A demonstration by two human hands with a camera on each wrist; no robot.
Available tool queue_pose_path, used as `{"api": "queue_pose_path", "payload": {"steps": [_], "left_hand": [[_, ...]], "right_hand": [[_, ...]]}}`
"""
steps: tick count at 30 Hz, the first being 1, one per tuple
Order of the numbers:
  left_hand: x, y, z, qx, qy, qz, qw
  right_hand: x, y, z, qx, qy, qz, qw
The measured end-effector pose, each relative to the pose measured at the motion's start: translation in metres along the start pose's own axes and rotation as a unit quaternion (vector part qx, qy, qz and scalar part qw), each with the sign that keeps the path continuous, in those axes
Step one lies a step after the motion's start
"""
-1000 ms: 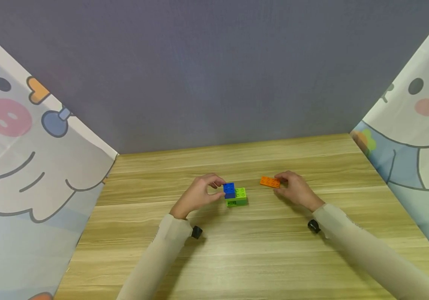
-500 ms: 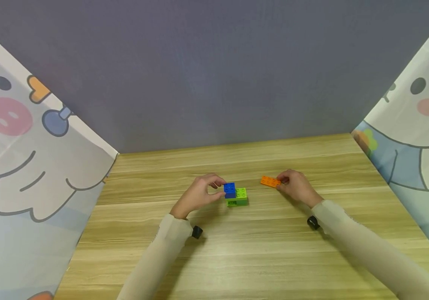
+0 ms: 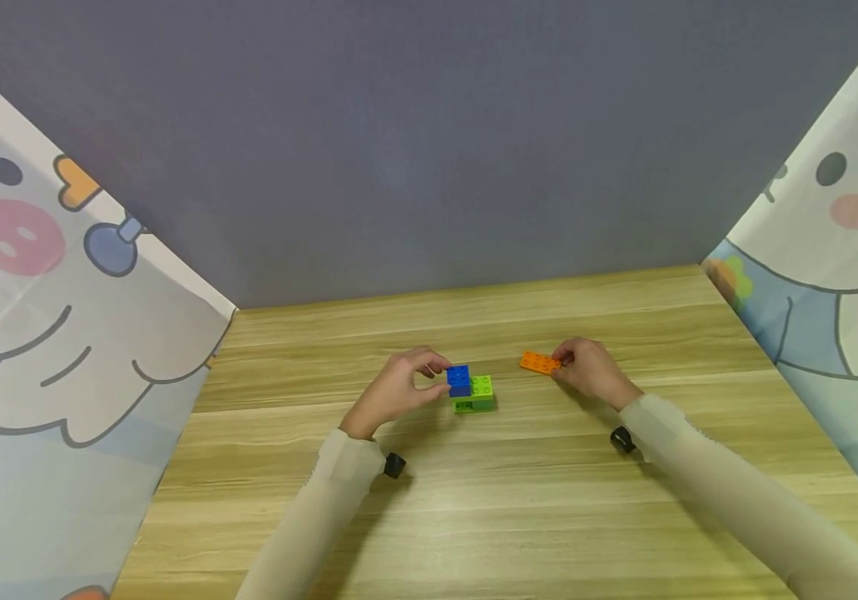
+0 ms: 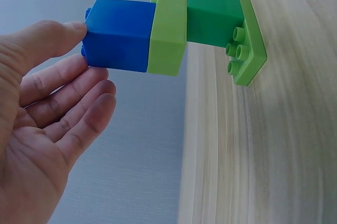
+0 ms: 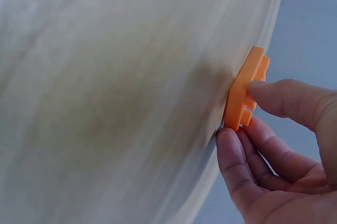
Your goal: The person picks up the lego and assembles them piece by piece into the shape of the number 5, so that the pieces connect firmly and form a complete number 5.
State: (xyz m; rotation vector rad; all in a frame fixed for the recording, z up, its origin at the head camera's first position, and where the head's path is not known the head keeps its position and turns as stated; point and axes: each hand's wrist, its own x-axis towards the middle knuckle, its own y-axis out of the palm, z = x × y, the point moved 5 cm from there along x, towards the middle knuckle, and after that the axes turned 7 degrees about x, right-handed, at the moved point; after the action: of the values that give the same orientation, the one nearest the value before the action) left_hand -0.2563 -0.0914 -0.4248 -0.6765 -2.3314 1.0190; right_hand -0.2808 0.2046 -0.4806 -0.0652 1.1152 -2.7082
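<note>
Pale wood-grain laminate covers the worktop (image 3: 474, 500), its planks running from side to side; behind it a flat grey-violet backdrop (image 3: 429, 150) is seen, and at either side a hanging cloth printed with a cartoon figure is set, the left cloth (image 3: 46, 317) and the right cloth (image 3: 834, 275) slanting inward toward the far corners.

Near the middle of the worktop a small block stack is stood; a blue block (image 3: 459, 380) is seated on the left part of a lime-green block (image 3: 479, 392), and in the left wrist view a darker green block (image 4: 213, 13) and a lime-green studded plate (image 4: 247, 50) are seen beneath; the stack rests on the wood. The blue block is pinched by the left hand (image 3: 396, 392), the thumb and fingertips being curled against its left side.

To the right of the stack, and apart from it, an orange flat plate (image 3: 539, 362) lies on the worktop; its right end is pinched by the right hand (image 3: 588, 372), with the thumb on the studded top and the fingers curled at its edge and underside, as the right wrist view shows. Pale long sleeves (image 3: 729, 492) are worn on both arms; a small black device (image 3: 394, 464) is seen at each wrist.
</note>
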Motion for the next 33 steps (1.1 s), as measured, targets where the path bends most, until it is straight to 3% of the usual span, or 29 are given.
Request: {"api": "queue_pose_path", "payload": {"steps": [15, 24, 33], "left_hand": [[0.0, 0.0, 0.002, -0.003, 0.002, -0.002, 1.0], [0.001, 0.001, 0.003, -0.006, 0.006, -0.002, 1.0], [0.001, 0.0, 0.002, -0.004, 0.005, 0.002, 1.0]], "right_hand": [[0.002, -0.004, -0.005, 0.022, -0.013, 0.023, 0.9994], [0.001, -0.008, -0.003, 0.036, -0.005, 0.01, 0.9993], [-0.003, -0.024, 0.016, 0.093, -0.068, -0.034, 0.9927]]}}
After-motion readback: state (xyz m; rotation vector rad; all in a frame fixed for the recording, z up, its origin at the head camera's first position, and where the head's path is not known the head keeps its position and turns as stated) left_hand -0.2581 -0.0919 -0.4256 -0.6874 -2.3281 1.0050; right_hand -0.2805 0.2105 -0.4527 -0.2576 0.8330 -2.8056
